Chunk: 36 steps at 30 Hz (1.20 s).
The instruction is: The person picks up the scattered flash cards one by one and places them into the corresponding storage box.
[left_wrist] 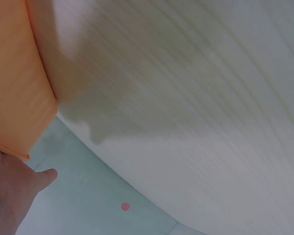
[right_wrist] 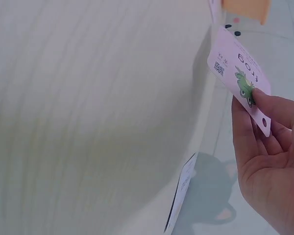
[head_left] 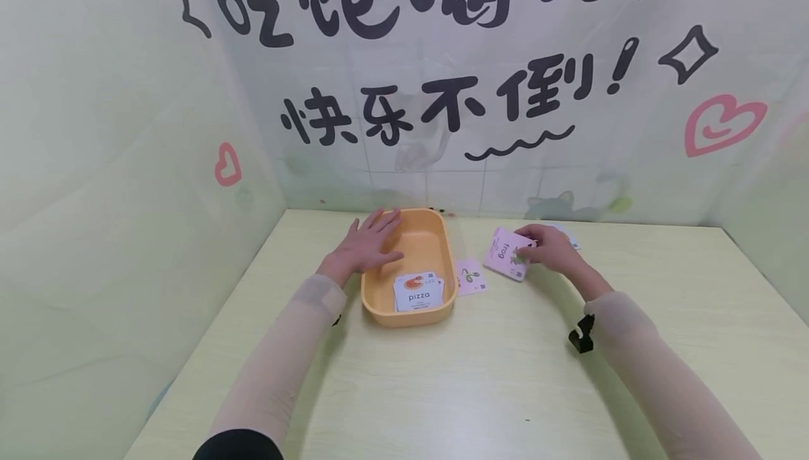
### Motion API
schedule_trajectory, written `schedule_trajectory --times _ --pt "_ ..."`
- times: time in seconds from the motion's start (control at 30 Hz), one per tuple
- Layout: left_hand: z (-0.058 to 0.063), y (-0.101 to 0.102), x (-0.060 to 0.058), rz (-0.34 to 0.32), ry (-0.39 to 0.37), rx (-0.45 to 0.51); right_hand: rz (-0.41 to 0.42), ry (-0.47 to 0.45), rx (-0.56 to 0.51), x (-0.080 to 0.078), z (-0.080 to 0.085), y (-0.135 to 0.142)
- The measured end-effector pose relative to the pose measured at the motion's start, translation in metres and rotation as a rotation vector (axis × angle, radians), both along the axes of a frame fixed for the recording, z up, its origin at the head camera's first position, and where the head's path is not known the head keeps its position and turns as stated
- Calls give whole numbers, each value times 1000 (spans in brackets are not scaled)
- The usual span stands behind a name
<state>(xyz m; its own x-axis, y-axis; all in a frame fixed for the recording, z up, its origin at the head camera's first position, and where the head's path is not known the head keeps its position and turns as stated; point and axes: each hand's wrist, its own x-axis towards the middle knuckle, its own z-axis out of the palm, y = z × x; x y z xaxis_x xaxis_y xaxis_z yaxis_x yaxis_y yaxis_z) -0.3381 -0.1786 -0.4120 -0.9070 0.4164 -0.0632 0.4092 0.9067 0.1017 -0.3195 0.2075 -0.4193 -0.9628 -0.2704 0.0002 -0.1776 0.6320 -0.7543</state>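
Note:
My right hand (head_left: pixel 552 248) pinches a pink flash card (head_left: pixel 504 255) marked "frog" between thumb and fingers, above the table. The right wrist view shows the thumb across the frog card (right_wrist: pixel 239 73), over its green frog picture. With fingers spread, my left hand (head_left: pixel 364 246) rests at the left rim of an orange tray (head_left: pixel 449 263). Inside the tray's near end lie white cards (head_left: pixel 418 293), the top one reading "pizza". Another pink card (head_left: pixel 471 277) lies on the table against the tray's right side.
Partly behind my right hand, a whitish card (head_left: pixel 571 237) lies on the table; the right wrist view shows this card (right_wrist: pixel 180 192) too. The pale wood table (head_left: pixel 480 376) ends at a printed curtain (head_left: pixel 404 130) at the back. More sheeting hangs left and right.

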Motion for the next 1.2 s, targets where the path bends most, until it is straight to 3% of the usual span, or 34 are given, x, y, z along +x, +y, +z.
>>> schedule_trajectory --times 0.23,0.57,0.77,1.2 --pt "-2 -3 0 1 6 -5 -50 -45 -186 6 16 -15" --pt "-3 -5 1 4 -8 13 11 -93 -403 19 38 -51" --pt "-3 -5 1 2 -7 19 80 -141 -387 28 43 -75" --pt "-3 -2 -2 -4 -6 11 191 -117 -320 36 35 -112"
